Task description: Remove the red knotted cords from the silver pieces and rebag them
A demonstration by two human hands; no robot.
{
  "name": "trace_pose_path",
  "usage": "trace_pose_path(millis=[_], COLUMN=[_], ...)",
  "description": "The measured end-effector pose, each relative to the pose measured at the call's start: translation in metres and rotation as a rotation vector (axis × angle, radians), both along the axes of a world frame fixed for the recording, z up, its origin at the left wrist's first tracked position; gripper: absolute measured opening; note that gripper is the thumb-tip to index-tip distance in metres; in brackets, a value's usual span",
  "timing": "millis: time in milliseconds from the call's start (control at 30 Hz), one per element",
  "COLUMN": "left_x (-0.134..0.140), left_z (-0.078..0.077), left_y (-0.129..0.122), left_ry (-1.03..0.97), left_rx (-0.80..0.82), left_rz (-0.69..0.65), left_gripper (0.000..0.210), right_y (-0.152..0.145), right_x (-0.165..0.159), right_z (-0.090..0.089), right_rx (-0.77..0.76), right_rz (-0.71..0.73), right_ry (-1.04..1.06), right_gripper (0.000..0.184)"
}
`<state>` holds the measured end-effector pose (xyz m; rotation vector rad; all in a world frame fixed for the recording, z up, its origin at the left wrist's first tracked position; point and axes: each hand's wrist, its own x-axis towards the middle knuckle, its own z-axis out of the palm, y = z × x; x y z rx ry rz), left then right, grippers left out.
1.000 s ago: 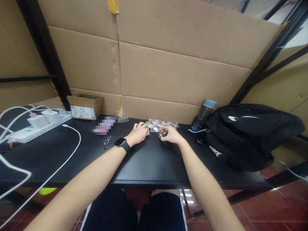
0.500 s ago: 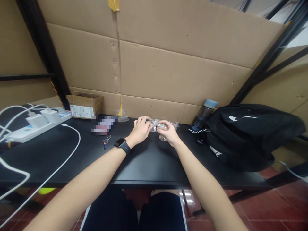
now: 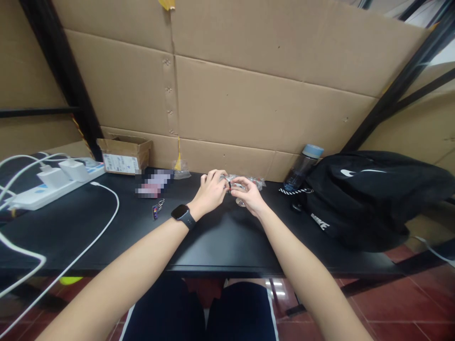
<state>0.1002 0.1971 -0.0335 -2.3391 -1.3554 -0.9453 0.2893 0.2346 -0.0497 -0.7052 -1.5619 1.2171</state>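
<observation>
My left hand point(image 3: 212, 190), with a black watch point(image 3: 183, 216) on its wrist, is closed with its fingertips on a small black and red piece point(image 3: 230, 186). From the other side my right hand point(image 3: 250, 195) pinches at the same piece, which is too small to name. The fingers hide most of it. Under the right hand a small round disc point(image 3: 241, 202) lies on the black table point(image 3: 220, 241). Clear crinkled plastic packaging point(image 3: 259, 182) lies just behind the hands.
A white power strip point(image 3: 26, 198) with plugs and cables lies at the left, near an open cardboard box point(image 3: 124, 155). A keychain point(image 3: 155, 209) rests left of the hands. At the right stand a bottle point(image 3: 302, 166) and a black backpack point(image 3: 369, 199). Cardboard panels point(image 3: 227, 109) close off the back.
The hands have come slightly closer together around the small piece, the left one shifting a little to the right. The camera view has tilted slightly. Other things stay in place.
</observation>
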Motion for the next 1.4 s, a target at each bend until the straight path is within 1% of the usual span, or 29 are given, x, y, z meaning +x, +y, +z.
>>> trace_pose_path(millis=[133, 400, 567, 733, 900, 1233, 1400], left_x=[0.001, 0.001, 0.0, 0.002, 0.003, 0.005, 0.005], left_z=[0.0, -0.001, -0.003, -0.005, -0.007, -0.007, -0.005], left_y=[0.0, 0.0, 0.001, 0.002, 0.002, 0.0, 0.0], left_ry=[-0.003, 0.008, -0.023, -0.012, -0.027, -0.032, -0.049], left_rx=[0.002, 0.014, 0.0, 0.009, 0.017, 0.064, 0.07], left_rz=[-0.006, -0.009, -0.006, 0.007, 0.026, 0.072, 0.088], left_gripper=[0.024, 0.023, 0.02, 0.02, 0.02, 0.017, 0.015], right_y=[-0.001, -0.003, -0.006, -0.009, -0.008, -0.008, -0.008], right_x=[0.0, -0.002, -0.005, -0.008, -0.008, -0.012, -0.013], right_z=[0.001, 0.002, 0.003, 0.003, 0.001, -0.001, -0.002], right_rx=[0.01, 0.05, 0.062, 0.066, 0.074, 0.034, -0.072], right_rz=[-0.01, -0.018, -0.028, -0.054, -0.048, -0.059, -0.07], right_ry=[-0.026, -0.024, -0.026, -0.027, -0.008, 0.065, 0.072], right_gripper=[0.049, 0.043, 0.041, 0.041, 0.04, 0.039, 0.041])
